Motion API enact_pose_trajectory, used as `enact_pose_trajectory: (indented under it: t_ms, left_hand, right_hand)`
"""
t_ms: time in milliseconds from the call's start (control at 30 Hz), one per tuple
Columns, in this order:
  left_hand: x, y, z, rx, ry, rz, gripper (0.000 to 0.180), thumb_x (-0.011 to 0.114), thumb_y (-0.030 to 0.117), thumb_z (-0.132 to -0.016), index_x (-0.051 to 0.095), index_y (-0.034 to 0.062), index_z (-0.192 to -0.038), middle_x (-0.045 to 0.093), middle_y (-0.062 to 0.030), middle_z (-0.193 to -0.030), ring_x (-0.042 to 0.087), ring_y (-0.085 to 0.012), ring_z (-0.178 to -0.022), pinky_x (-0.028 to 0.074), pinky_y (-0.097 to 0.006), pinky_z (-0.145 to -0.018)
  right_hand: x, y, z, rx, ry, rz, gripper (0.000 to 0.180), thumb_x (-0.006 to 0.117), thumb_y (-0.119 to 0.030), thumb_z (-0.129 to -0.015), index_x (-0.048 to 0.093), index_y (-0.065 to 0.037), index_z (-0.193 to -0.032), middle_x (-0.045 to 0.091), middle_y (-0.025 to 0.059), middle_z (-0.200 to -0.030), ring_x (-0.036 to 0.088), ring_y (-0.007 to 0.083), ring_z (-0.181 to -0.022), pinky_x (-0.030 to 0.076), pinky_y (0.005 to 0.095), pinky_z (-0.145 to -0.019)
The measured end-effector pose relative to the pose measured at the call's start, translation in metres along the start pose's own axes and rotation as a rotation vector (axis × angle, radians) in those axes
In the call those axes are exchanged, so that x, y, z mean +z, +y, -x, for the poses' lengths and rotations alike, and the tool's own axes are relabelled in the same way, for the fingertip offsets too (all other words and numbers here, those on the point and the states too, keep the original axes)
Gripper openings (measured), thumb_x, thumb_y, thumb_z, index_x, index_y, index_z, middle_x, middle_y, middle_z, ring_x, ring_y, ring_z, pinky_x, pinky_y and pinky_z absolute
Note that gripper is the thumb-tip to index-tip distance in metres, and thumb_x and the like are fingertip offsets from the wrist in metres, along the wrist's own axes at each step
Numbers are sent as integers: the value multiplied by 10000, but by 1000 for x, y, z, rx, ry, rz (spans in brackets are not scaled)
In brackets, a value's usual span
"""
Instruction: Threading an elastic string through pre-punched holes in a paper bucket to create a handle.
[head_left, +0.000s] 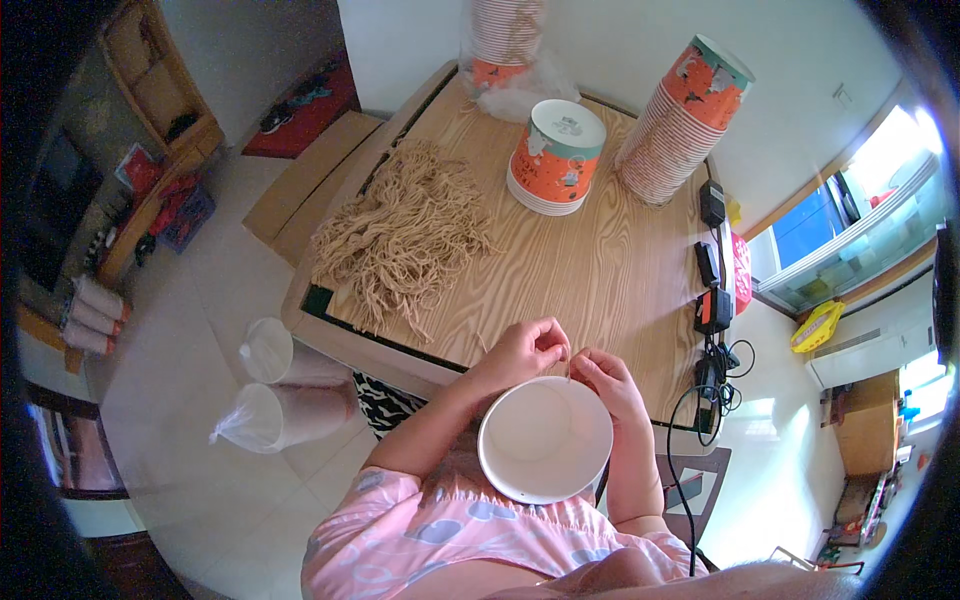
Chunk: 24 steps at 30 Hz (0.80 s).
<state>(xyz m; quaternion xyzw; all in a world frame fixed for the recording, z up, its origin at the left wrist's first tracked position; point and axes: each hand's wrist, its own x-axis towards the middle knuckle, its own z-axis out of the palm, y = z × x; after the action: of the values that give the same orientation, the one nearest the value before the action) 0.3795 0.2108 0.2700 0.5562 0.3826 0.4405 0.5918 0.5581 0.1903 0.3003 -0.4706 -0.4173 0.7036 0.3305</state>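
Observation:
A white-lined paper bucket point(545, 440) rests tilted against my lap, its open mouth facing up toward me. At its far rim my left hand point(532, 352) pinches a short piece of thin tan cord point(569, 369). My right hand point(608, 378) is closed at the rim too, thumb and finger together by the same cord. How the cord meets the rim is too small to tell. Beyond my hands, a loose heap of tan cords point(405, 235) lies on the wooden table point(560, 270). A few orange and green paper buckets point(556, 160) stand upside down behind it.
A tall leaning bucket stack point(680, 120) stands at the back right, a plastic-wrapped stack point(505, 45) at the back. Black power adapters point(711, 310) and cables line the table's right edge. Plastic-bagged bucket stacks point(300, 415) lie on the floor at left, near a cardboard box point(310, 180).

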Motion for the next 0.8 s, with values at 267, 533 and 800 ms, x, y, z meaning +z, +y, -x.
enact_pose_trajectory:
  t_ms: [267,533,800]
  left_hand:
    - [0,2,1,13,3,-154,56,594,68,-795,577,17,-810,616,-39,-768,587,-115,-748,474,-275,-718]
    - [3,8,-1,7,-5,-174,68,619,64,-786,577,10,-795,620,-53,-750,595,-124,-737,472,-275,-703]
    - [4,12,1,111,50,-321,101,627,69,-780,564,-9,-791,616,-94,-681,605,-153,-627,480,-290,-580]
  right_hand:
    - [2,-4,6,-55,-121,-13,171,579,-197,-872,584,-37,-814,551,-32,-767,491,42,-669,394,189,-581]
    - [-2,1,-7,-11,-18,79,199,599,-211,-858,616,-23,-796,536,-44,-684,465,45,-619,361,190,-545]
    - [-1,-1,-9,47,-41,120,179,609,-201,-852,615,-31,-794,538,-45,-670,455,44,-591,350,192,-529]
